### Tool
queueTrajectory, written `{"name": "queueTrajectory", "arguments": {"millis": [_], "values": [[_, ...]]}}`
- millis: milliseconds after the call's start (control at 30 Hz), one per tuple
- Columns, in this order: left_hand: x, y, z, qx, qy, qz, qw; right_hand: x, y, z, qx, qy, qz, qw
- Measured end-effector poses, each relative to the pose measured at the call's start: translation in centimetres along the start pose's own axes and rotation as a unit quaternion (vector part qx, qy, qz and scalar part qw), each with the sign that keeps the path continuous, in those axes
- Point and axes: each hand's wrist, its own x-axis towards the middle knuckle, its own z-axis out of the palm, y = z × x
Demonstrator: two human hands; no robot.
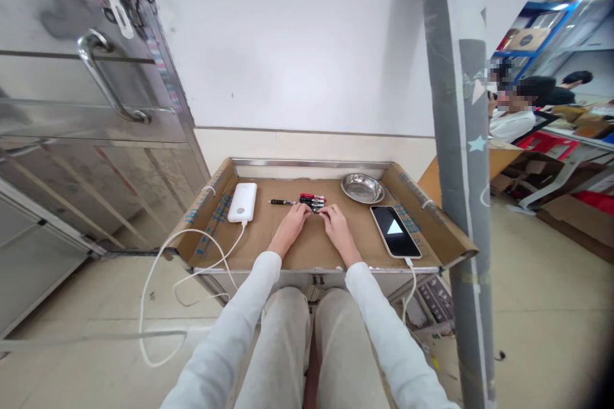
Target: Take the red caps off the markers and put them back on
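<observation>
My left hand (292,225) and my right hand (336,227) meet over the middle of the cardboard-lined table (268,249). Their fingers are closed around a small dark item between the fingertips, too small to name. Just beyond them lie a red pen (312,196) and black pens (311,201), side by side. To the left of these, one black pen (282,202) lies apart, its right end near my left fingertips. A round metal dish (363,188) rests at the back right.
A white power bank (242,202) with a cable lies at the left, and a phone (396,232) with a cable at the right. Raised cardboard edges flank the table. A grey wrapped pole (467,204) stands at the right; people (520,112) sit far beyond it.
</observation>
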Motion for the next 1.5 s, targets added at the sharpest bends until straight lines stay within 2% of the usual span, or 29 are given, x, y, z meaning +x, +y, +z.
{"name": "queueTrajectory", "arguments": {"millis": [300,500,633,800,933,1133,1200,1300,1400,1500], "values": [[-0.1,0.5,-0.5,-0.028,0.005,0.040,0.999,0.0,-0.6,-0.3,0.020,-0.018,-0.007,1.000],[-0.2,0.6,-0.5,-0.050,-0.003,0.033,0.998,0.2,-0.8,-0.2,0.026,-0.040,-0.019,0.999],[0.3,0.6,-0.5,0.006,0.011,0.051,0.999,0.0,-1.0,-0.6,-0.021,0.013,0.021,0.999],[0.6,0.5,-0.4,0.055,-0.029,0.069,0.996,-0.3,-0.9,-1.1,-0.129,0.079,0.076,0.986],[0.5,0.5,-0.4,0.057,-0.033,0.067,0.996,-0.4,-0.6,-1.1,-0.217,0.076,0.087,0.969],[0.5,0.4,-0.1,0.038,0.009,0.063,0.997,-0.3,-1.1,-0.9,-0.214,0.010,0.052,0.975],[0.5,0.5,-0.2,0.029,0.020,0.066,0.997,-0.2,-1.5,-1.0,-0.186,-0.001,0.022,0.982],[0.4,0.8,-0.5,0.042,0.055,0.059,0.996,-0.1,-2.1,-1.0,-0.116,-0.052,-0.036,0.991],[0.1,0.7,-0.8,0.089,0.119,0.006,0.989,0.1,-2.4,-0.8,-0.078,-0.083,-0.055,0.992],[-0.3,0.3,-0.8,0.134,0.165,-0.079,0.974,0.3,-2.1,-0.6,-0.096,-0.059,-0.042,0.993]]}}
